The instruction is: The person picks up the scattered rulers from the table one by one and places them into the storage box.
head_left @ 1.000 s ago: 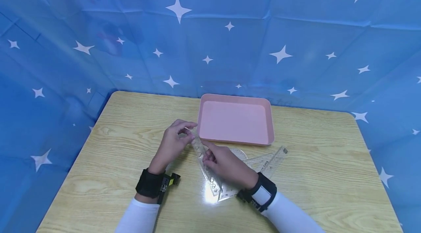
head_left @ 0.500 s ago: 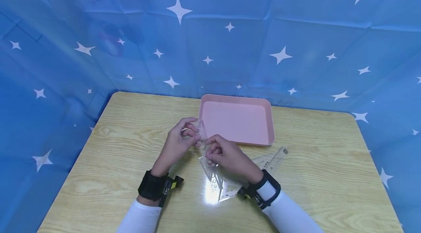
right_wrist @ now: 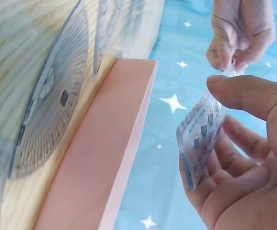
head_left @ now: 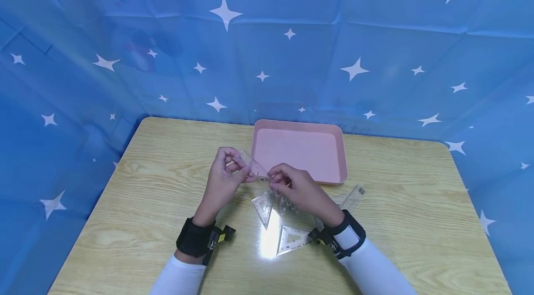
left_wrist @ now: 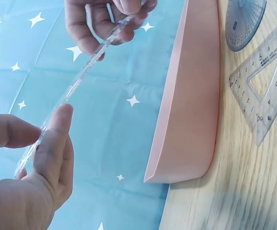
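Note:
A clear plastic ruler [head_left: 252, 163] with shaped cut-outs is held up in front of the pink tray. My left hand [head_left: 223, 179] pinches one end between thumb and fingers. Further along it, my right hand [head_left: 300, 188] grips the other part. The ruler [left_wrist: 81, 76] shows edge-on and slanted in the left wrist view. In the right wrist view its near end, with print and a wavy edge, lies between thumb and fingers. Below the hands, a small clear set square [head_left: 266, 222] and a larger set square [head_left: 282, 245] lie on the table.
The pink tray [head_left: 298, 147] sits at the back of the wooden table [head_left: 179, 156]. A clear protractor [right_wrist: 62, 105] lies in front of it, mostly hidden by my right hand in the head view. Another clear straight strip [head_left: 354, 195] lies right of my right hand. A blue starry cloth hangs behind.
The ruler has come up off the other drawing tools and turned, its lower end swinging right. My right hand has shifted right and slightly away, uncovering the two set squares.

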Motion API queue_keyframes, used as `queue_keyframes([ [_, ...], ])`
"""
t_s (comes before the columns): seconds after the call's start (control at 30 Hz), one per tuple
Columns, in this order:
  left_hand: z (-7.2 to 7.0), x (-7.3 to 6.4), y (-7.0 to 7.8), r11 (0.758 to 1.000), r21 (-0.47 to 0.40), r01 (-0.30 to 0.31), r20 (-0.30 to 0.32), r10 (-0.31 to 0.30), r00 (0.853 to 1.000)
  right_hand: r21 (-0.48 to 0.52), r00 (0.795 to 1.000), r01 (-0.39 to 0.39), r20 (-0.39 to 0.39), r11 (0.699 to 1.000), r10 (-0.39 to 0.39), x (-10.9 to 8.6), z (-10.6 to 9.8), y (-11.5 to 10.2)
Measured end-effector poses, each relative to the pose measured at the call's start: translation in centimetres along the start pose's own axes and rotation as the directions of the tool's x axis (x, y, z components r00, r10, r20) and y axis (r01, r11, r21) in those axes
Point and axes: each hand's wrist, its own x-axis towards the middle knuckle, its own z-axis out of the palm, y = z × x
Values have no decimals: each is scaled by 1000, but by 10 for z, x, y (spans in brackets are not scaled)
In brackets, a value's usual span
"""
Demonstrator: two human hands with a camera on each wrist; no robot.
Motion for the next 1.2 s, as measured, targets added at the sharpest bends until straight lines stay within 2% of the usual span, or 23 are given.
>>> queue_keyframes([
  [0.23, 3, -1, 1, 999, -12, -46, -80, 44, 996, -138, 999, 46, -18, 989, -49, -7, -4, 1],
  [0.4, 4, 0, 1, 997, -48, -57, -113, 52, 992, -272, 994, 59, -72, 960, -82, -14, -8, -2],
  [0.5, 5, 1, 0, 998, -49, -44, -118, 38, 992, -397, 984, 104, -94, 912, -153, -17, -9, -2],
  [0.63, 7, 0, 0, 998, -43, -43, -119, 37, 992, -564, 951, 179, -111, 806, -288, -20, -10, 2],
  [0.7, 7, 0, 0, 998, 9, -57, -118, 58, 991, -614, 931, 206, -116, 762, -345, -20, -11, 4],
  [0.8, 6, 1, -1, 983, 159, -93, -107, 111, 988, -656, 911, 227, -118, 720, -394, -21, -14, 7],
  [0.9, 6, 1, -2, 936, 328, -126, -95, 166, 982, -680, 901, 238, -113, 694, -419, -21, -18, 11],
  [0.97, 5, 1, -2, 888, 431, -157, -75, 209, 975, -684, 895, 247, -111, 687, -432, -21, -21, 12],
  [1.1, 6, 3, -2, 756, 605, -249, -2, 315, 949, -689, 892, 256, -103, 678, -441, -24, -29, 14],
  [1.2, 8, 5, -3, 665, 674, -321, 76, 370, 926, -708, 896, 246, -94, 662, -433, -25, -35, 15],
])
